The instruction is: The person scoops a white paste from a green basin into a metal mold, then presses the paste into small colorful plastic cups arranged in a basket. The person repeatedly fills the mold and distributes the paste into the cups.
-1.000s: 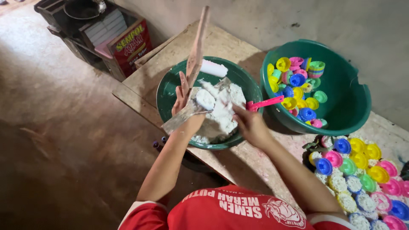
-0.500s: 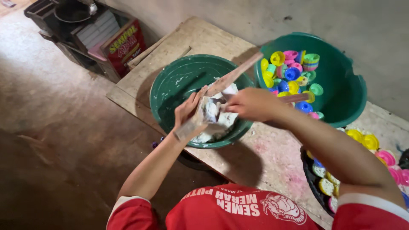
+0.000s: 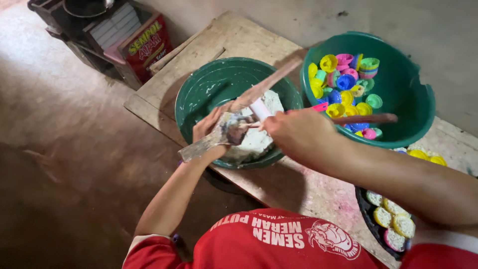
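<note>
Head view looks down on our 2 hands at work over a green basin (image 3: 209,89) that sits near the left end of a worn wooden worktop (image 3: 239,37), close to its near edge. Our left hand (image 3: 211,132) is closed around a flat wooden paddle (image 3: 239,112) smeared with white paste; its long handle runs up and to the right across the basin, while its coated blade juts past our fingers toward the near edge. Our right hand (image 3: 294,132) is closed too, gripping what seems to be a small white stick or tube (image 3: 260,108), though blur keeps us from telling exactly what it is; it touches the paddle just above the blade. White paste (image 3: 259,139) lies in the bottom of the basin beneath both hands. Just beside it, toward the far right of the worktop, stands a larger green tub (image 3: 413,99) holding a heap of coloured plastic moulds (image 3: 348,82) in yellow, pink, blue and green. At the near right corner a dark tray (image 3: 366,209) carries filled moulds (image 3: 393,219). Left of the worktop, on the floor, stands a red box (image 3: 147,47).
</note>
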